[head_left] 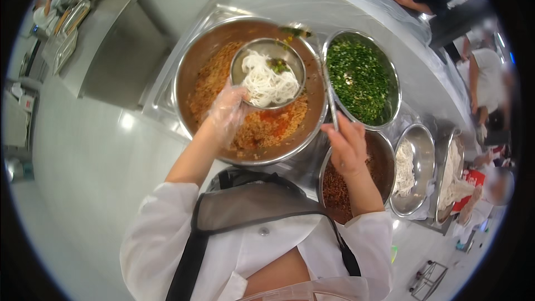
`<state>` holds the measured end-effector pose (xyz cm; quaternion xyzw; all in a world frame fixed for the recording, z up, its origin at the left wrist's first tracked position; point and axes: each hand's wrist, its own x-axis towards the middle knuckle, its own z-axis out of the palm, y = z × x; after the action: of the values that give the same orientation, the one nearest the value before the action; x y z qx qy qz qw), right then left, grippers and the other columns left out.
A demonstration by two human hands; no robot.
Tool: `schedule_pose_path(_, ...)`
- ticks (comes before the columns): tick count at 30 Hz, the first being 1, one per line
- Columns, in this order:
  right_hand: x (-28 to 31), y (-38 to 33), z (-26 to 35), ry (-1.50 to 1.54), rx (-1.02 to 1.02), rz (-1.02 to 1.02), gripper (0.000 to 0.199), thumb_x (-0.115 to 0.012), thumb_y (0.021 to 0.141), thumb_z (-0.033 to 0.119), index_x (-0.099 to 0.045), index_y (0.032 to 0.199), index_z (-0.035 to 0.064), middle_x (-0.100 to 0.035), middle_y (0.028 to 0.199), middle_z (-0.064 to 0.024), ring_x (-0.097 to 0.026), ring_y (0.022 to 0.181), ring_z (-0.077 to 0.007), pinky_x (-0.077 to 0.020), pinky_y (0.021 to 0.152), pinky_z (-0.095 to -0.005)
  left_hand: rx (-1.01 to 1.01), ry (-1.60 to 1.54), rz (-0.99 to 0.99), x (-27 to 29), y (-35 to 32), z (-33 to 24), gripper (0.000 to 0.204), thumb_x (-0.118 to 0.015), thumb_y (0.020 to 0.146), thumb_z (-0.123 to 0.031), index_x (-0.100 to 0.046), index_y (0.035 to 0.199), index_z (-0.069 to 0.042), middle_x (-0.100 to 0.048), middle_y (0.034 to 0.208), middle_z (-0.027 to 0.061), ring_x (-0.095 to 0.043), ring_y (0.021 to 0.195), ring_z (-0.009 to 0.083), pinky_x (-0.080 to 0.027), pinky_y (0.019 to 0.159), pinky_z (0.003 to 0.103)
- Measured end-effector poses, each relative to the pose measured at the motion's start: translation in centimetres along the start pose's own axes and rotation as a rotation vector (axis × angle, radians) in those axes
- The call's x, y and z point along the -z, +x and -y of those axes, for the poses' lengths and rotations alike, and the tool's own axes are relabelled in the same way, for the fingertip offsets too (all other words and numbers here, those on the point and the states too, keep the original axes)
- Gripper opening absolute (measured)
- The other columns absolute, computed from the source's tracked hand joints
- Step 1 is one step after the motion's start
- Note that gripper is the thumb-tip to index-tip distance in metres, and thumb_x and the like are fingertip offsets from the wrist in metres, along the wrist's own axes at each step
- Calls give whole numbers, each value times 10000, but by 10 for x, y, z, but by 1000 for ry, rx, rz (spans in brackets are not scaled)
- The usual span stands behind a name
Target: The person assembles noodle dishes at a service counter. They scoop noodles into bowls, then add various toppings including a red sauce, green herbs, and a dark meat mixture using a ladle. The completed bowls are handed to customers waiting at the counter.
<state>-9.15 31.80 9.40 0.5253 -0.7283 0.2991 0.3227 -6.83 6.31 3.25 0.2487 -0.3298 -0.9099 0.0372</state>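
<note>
My left hand, in a clear plastic glove, grips a small metal bowl by its near left rim. White noodles lie in that bowl with a bit of green topping. It is held over a large metal basin of orange-brown crumbly food. My right hand is closed around the long handle of a ladle. The ladle's head is beyond the small bowl, over the basin's far right rim, with green bits on it.
Right of the basin stands a bowl of chopped greens. Nearer is a bowl of dark red crumbly food, partly behind my right arm. Farther right are an oval bowl and a tray, both with noodles. Other people work at the right.
</note>
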Motion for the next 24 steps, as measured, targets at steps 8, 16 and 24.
schedule_pose_path(8,-61,-2,-5,661,-1032,-107,189,-425,927,78,-555,1018,-24,-646,709,-83,-625,782,-188,-454,777,-301,-204,-169,-198,92,-23,-40,917,-345,637,206,75,1388,-112,-362,1249,323,-527,1031,423,-550,781,494)
schedule_pose_path(16,-135,-87,29,300,-630,366,131,-512,874,80,-570,954,-6,-631,822,-125,-616,827,-242,-463,735,-357,-301,-22,-254,128,-50,-54,587,-369,660,135,-244,1232,169,-448,1177,327,-543,1010,438,-536,775,522)
schedule_pose_path(24,-117,-71,2,869,-1474,35,234,-422,931,140,-527,944,-68,-616,746,-155,-622,605,-176,-474,604,-257,-308,24,-214,123,-54,-44,652,-383,671,139,-214,1294,40,-453,1184,296,-561,992,416,-546,749,505)
